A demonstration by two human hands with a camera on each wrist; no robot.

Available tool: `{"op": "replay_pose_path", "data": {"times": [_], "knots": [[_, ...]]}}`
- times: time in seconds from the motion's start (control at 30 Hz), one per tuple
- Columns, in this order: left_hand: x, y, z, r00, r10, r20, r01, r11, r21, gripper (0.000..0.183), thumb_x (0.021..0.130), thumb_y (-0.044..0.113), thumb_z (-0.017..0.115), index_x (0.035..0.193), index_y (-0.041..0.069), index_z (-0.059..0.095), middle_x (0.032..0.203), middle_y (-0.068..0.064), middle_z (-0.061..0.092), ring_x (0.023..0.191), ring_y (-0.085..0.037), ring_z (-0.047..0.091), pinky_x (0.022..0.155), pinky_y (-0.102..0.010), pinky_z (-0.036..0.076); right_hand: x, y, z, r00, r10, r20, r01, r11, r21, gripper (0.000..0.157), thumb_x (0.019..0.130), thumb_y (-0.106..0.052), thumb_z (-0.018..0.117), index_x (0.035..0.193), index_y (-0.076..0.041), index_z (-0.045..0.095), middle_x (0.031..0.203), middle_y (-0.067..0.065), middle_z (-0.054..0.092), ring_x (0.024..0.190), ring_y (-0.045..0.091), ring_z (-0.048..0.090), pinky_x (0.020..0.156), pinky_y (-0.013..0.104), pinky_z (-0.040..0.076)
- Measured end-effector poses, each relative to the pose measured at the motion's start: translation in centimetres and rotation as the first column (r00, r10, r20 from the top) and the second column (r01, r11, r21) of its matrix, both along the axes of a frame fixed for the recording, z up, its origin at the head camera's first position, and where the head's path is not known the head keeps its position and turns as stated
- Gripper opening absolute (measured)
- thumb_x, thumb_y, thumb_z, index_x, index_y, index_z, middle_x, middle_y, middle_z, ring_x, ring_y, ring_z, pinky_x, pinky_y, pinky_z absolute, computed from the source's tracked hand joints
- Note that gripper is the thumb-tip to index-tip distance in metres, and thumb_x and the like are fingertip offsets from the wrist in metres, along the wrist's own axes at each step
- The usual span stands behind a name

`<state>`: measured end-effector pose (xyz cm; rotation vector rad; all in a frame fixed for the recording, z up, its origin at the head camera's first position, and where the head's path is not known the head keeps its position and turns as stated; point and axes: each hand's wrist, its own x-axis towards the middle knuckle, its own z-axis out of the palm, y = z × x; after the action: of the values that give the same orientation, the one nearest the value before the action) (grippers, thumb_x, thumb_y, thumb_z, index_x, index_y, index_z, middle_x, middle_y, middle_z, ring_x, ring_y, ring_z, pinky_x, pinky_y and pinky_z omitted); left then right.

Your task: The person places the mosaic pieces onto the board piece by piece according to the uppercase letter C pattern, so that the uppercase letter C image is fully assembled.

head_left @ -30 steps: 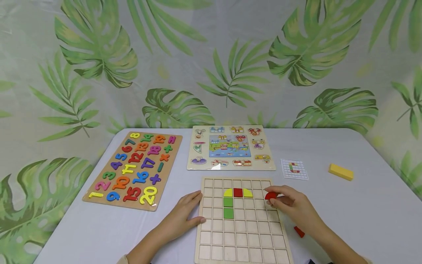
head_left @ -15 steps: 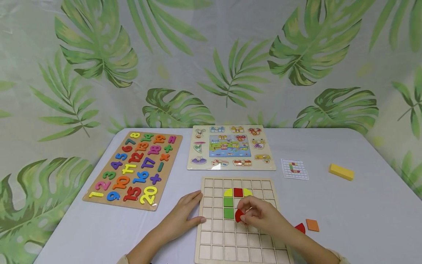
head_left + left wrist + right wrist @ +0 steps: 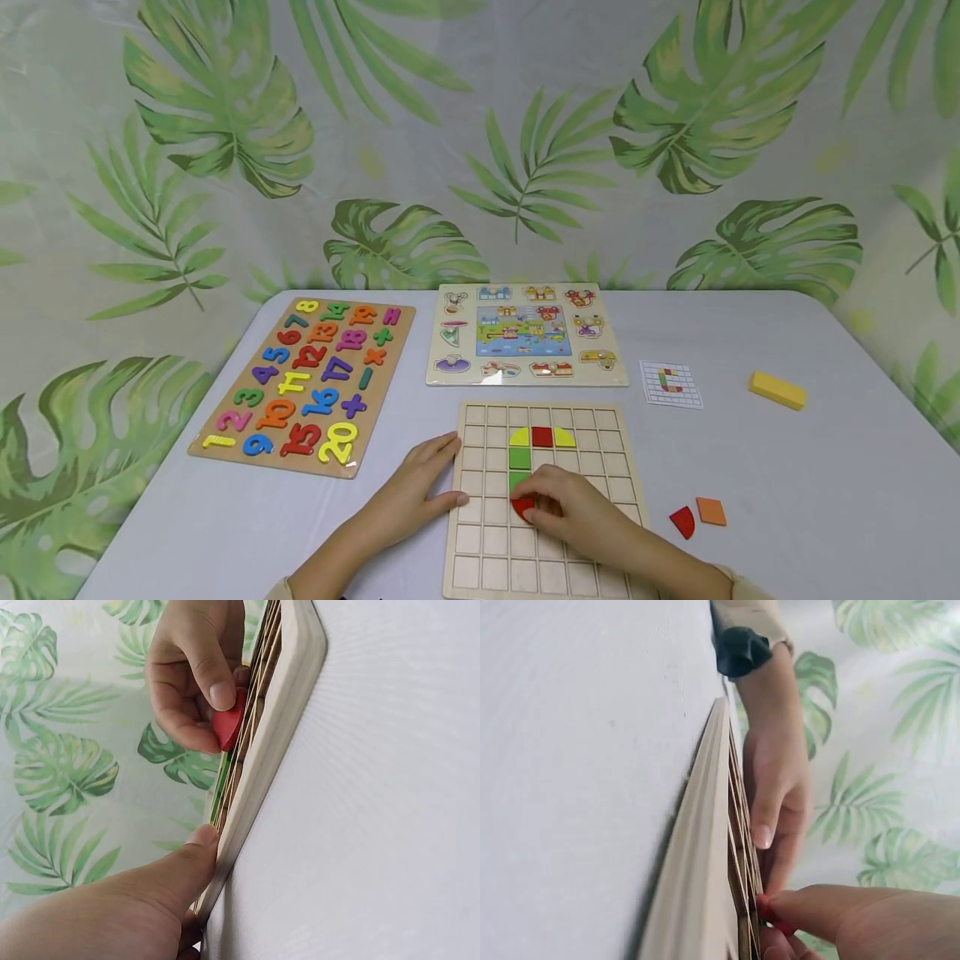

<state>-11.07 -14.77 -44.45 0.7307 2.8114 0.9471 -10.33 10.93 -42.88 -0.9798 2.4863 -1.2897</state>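
My right hand (image 3: pixel 573 512) pinches a red quarter-circle tile (image 3: pixel 522 507) between thumb and fingers, at the cell just below two green square tiles (image 3: pixel 519 457) on the wooden grid board (image 3: pixel 470 542). The lower green tile is partly covered by the fingers. In the left wrist view the red tile (image 3: pixel 228 724) stands tilted against the grid. My left hand (image 3: pixel 416 487) rests along the board's left edge, thumb and fingertips touching the rim. A red square tile (image 3: pixel 542 437) lies in the grid between two yellow quarter-circle tiles (image 3: pixel 565 437).
Right of the board lie another red quarter-circle tile (image 3: pixel 682 522) and an orange square tile (image 3: pixel 711 511). A pattern card (image 3: pixel 671 384) and a yellow block (image 3: pixel 777 390) lie farther back. A number board (image 3: pixel 300 387) stands left, a picture puzzle (image 3: pixel 527 334) behind.
My right hand has carried the red quarter-circle tile leftward and nearer from the board's right side to below the green tiles. The left hand has stayed at the board's edge.
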Motion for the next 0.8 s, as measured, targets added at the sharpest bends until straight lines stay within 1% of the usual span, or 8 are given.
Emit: {"op": "replay_pose_path", "data": {"times": [0.17, 0.3, 0.4, 0.67, 0.73, 0.8], "knots": [[0.0, 0.0, 0.0, 1.000, 0.003, 0.003, -0.003, 1.000, 0.003, 0.072, 0.084, 0.044, 0.057, 0.137, 0.001, 0.035, 0.142, -0.010, 0.030, 0.129, -0.028, 0.025, 0.102, -0.044, 0.027, 0.2, -0.3, 0.0, 0.998, -0.010, -0.059, 0.013, 0.999, 0.052, 0.014, 0.084, -0.015, 0.064, 0.098, -0.017, 0.065, 0.087, -0.010, 0.050, 0.072, 0.003, 0.046, 0.060, 0.016, 0.043], [0.0, 0.0, 0.0, 1.000, -0.003, -0.004, 0.003, 1.000, 0.008, 0.072, 0.084, 0.045, 0.056, 0.137, 0.000, 0.035, 0.142, -0.009, 0.030, 0.129, -0.028, 0.025, 0.102, -0.044, 0.026, 0.4, -0.4, 0.1, 0.994, -0.028, -0.107, 0.035, 0.997, 0.066, 0.011, 0.082, -0.014, 0.066, 0.093, -0.016, 0.064, 0.084, -0.010, 0.048, 0.070, 0.003, 0.045, 0.057, 0.015, 0.042], [0.0, 0.0, -0.1, 1.000, -0.007, -0.011, 0.007, 1.000, 0.011, 0.073, 0.084, 0.045, 0.056, 0.137, 0.000, 0.035, 0.142, -0.009, 0.030, 0.129, -0.026, 0.024, 0.102, -0.043, 0.026, 0.4, -0.4, 0.1, 0.992, -0.039, -0.120, 0.048, 0.996, 0.074, 0.010, 0.081, -0.013, 0.067, 0.091, -0.016, 0.064, 0.082, -0.010, 0.048, 0.068, 0.002, 0.045, 0.056, 0.015, 0.042], [-0.1, -0.1, -0.3, 1.000, -0.010, -0.015, 0.011, 1.000, 0.021, 0.074, 0.084, 0.047, 0.055, 0.137, 0.000, 0.034, 0.142, -0.008, 0.030, 0.129, -0.027, 0.024, 0.102, -0.043, 0.026, 0.6, -0.5, 0.4, 0.992, -0.071, -0.100, 0.081, 0.991, 0.105, 0.013, 0.078, -0.014, 0.070, 0.087, -0.014, 0.060, 0.083, -0.009, 0.047, 0.068, 0.003, 0.045, 0.056, 0.015, 0.042], [-0.1, -0.1, -0.2, 1.000, -0.010, -0.013, 0.010, 1.000, 0.022, 0.074, 0.084, 0.047, 0.055, 0.137, 0.000, 0.035, 0.142, -0.009, 0.030, 0.129, -0.027, 0.024, 0.102, -0.043, 0.026, 0.7, -0.4, 0.8, 0.995, -0.067, -0.079, 0.075, 0.992, 0.102, 0.016, 0.079, -0.016, 0.070, 0.091, -0.014, 0.060, 0.084, -0.009, 0.047, 0.069, 0.004, 0.046, 0.057, 0.016, 0.042], [-0.1, -0.1, -0.2, 1.000, -0.011, -0.013, 0.012, 1.000, 0.022, 0.074, 0.084, 0.047, 0.055, 0.136, 0.000, 0.035, 0.142, -0.009, 0.030, 0.129, -0.027, 0.025, 0.102, -0.044, 0.026, 0.8, 0.0, 1.2, 0.997, -0.066, -0.047, 0.069, 0.994, 0.085, 0.022, 0.080, -0.019, 0.070, 0.098, -0.014, 0.060, 0.089, -0.008, 0.049, 0.072, 0.006, 0.048, 0.059, 0.017, 0.044]]}}
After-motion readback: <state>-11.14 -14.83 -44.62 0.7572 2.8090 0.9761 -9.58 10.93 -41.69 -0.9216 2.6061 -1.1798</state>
